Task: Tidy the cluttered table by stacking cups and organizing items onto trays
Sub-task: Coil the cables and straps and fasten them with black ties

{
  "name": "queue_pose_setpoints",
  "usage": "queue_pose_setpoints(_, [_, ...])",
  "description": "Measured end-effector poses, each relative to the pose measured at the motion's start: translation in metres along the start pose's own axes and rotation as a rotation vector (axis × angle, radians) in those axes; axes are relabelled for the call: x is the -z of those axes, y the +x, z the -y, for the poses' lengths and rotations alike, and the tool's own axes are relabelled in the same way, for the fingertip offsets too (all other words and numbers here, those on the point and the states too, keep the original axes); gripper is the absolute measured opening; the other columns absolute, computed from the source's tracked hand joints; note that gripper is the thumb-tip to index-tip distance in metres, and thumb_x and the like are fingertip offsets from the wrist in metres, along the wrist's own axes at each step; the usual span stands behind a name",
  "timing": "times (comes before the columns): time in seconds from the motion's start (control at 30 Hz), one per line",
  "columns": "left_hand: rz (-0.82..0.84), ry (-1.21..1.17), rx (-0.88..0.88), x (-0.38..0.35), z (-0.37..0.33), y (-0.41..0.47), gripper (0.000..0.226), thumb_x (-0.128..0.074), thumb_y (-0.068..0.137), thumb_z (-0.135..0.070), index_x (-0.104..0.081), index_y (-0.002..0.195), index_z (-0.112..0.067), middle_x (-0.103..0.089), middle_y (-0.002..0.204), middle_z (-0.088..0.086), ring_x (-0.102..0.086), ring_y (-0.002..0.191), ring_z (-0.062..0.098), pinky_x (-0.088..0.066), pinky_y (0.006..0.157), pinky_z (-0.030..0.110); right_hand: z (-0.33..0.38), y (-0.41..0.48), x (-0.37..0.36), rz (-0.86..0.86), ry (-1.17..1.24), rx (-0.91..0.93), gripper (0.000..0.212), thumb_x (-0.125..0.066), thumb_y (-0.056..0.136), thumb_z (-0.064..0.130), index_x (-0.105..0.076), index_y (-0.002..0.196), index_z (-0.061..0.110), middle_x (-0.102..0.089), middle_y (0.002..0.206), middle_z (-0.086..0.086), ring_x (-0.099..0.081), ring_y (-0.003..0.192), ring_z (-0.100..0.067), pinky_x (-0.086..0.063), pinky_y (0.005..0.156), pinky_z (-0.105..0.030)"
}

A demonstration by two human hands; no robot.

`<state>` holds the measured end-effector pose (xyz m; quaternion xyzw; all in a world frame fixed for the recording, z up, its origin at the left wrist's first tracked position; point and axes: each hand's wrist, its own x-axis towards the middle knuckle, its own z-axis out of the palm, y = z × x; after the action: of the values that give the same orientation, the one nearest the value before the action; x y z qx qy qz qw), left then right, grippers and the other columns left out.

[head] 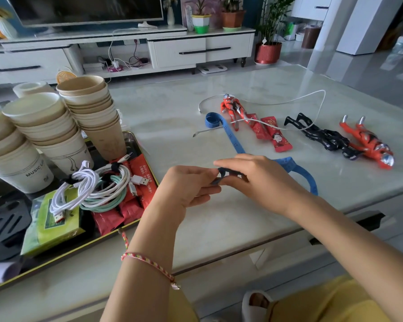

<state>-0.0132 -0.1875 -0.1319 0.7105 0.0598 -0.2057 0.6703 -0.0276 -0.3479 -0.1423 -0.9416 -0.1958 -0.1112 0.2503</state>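
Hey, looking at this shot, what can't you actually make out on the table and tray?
- Head view: the near end of the tape, covered by the left hand and right hand that pinch it.
- Head view: the leftmost cup stack and the tray, cut off by the left edge.
- Head view: how many red packets lie under the cables.
- Head view: the packets' print, too small.
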Motion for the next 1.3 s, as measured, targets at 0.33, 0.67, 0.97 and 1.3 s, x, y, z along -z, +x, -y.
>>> queue_pose_setpoints(0.33, [-0.038,-0.484,0.17,-0.007,-0.003,-0.001,0.009,-0.056,0.09,-0.012,-0.06,0.088,-0.005,-0.07,0.065,0.008,-0.066,0.052,0.012,-0.056,0.057,0.023,0.016,0.0,-0.012,-0.148,-0.087,-0.02,0.029,-0.056,0.089,0.04,-0.061,0.091,0.012,-0.059,0.082,0.002,-0.054,0.069,-0.018,-0.043,0.06,-0.035])
queue_pose_setpoints(0.67, [-0.037,-0.168,0.069,-0.001,0.001,0.001,0.01,-0.061,0.088,-0.02,-0.068,0.084,-0.013,-0.073,0.081,0.003,-0.069,0.074,0.013,-0.053,0.066,0.027,0.001,0.001,0.0,-0.017,0.04,0.043,0.019,-0.057,0.091,0.022,-0.068,0.1,0.011,-0.056,0.078,-0.002,-0.055,0.072,-0.023,-0.046,0.065,-0.046])
queue_pose_setpoints(0.97, [-0.062,-0.522,-0.001,-0.005,0.0,0.003,0.008,-0.061,0.082,0.001,-0.065,0.075,0.0,-0.068,0.064,0.009,-0.065,0.061,0.017,-0.056,0.058,0.018,0.008,0.001,-0.004,-0.168,0.071,-0.024,0.02,-0.058,0.089,0.014,-0.065,0.108,0.012,-0.06,0.089,0.002,-0.059,0.082,-0.021,-0.046,0.07,-0.038])
queue_pose_setpoints(1.3, [-0.054,-0.583,0.159,-0.015,0.001,0.002,0.008,-0.056,0.089,-0.005,-0.063,0.091,-0.001,-0.068,0.084,0.013,-0.066,0.072,0.018,-0.054,0.074,0.028,0.013,0.002,-0.012,-0.071,0.166,-0.107,0.027,-0.057,0.086,0.015,-0.059,0.112,0.021,-0.056,0.097,0.007,-0.049,0.07,0.011,-0.041,0.07,-0.018])
